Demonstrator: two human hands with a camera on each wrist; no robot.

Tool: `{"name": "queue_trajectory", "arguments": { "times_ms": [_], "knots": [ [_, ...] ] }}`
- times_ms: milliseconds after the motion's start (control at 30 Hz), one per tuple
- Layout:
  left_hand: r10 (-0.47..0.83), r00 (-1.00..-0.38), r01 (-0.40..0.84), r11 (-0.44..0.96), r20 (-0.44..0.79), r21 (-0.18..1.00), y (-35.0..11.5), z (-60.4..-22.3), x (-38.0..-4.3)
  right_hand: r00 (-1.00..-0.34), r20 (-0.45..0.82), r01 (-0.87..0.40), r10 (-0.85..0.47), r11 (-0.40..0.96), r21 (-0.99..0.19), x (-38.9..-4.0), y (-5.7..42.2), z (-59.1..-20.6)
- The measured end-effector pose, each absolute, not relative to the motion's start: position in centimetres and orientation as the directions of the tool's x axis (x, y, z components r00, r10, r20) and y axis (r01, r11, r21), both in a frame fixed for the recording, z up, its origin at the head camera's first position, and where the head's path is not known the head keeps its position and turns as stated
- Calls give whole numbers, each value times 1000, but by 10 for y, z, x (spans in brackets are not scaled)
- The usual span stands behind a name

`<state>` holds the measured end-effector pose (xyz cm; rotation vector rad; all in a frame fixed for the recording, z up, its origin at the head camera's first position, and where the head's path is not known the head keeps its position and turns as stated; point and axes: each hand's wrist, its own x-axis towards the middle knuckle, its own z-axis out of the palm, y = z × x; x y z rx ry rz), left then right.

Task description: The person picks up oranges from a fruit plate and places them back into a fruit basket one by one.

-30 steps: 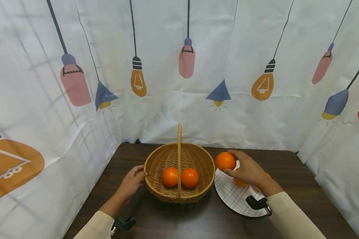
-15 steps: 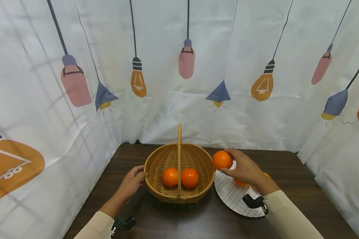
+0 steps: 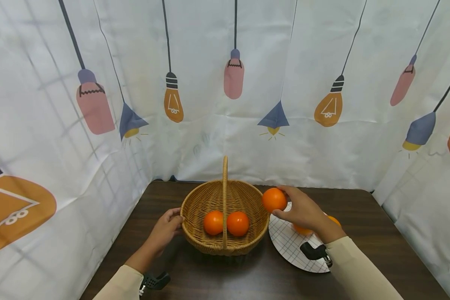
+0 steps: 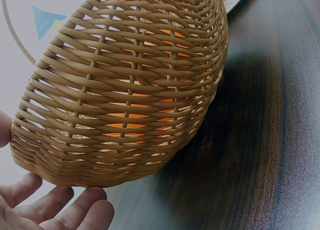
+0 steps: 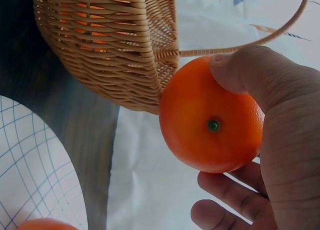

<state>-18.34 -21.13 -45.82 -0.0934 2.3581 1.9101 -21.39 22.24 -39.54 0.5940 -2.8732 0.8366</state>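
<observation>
A wicker basket (image 3: 202,246) with a tall arched handle stands mid-table, holding two oranges, one left (image 3: 213,222) and one right (image 3: 238,223) of the handle. My left hand (image 3: 165,230) grips its left rim; in the left wrist view the thumb shows on one side of the rim and the fingertips (image 4: 95,215) on the other. My right hand (image 3: 301,210) holds another orange (image 3: 274,200) between thumb and fingers, raised at the basket's right rim. The right wrist view shows this orange's green stem spot (image 5: 214,125) facing the camera.
A white plate (image 3: 290,254) with a grid pattern lies right of the basket, bearing more oranges (image 3: 301,229) partly hidden under my right arm. The dark wooden table (image 3: 247,279) ends at a white curtain (image 3: 210,146) printed with lamps.
My right hand has carried its orange leftward from above the plate to the basket's right rim. The left hand and the basket have stayed in place.
</observation>
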Motion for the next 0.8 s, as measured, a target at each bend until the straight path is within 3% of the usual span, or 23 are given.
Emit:
{"name": "queue_trajectory", "arguments": {
  "times_ms": [800],
  "knots": [
    [13, -993, -117, 192, -121, 974, -210, -458, -183, -883, 228, -467, -410, 728, -502, -218, 196, -391]
  ]
}}
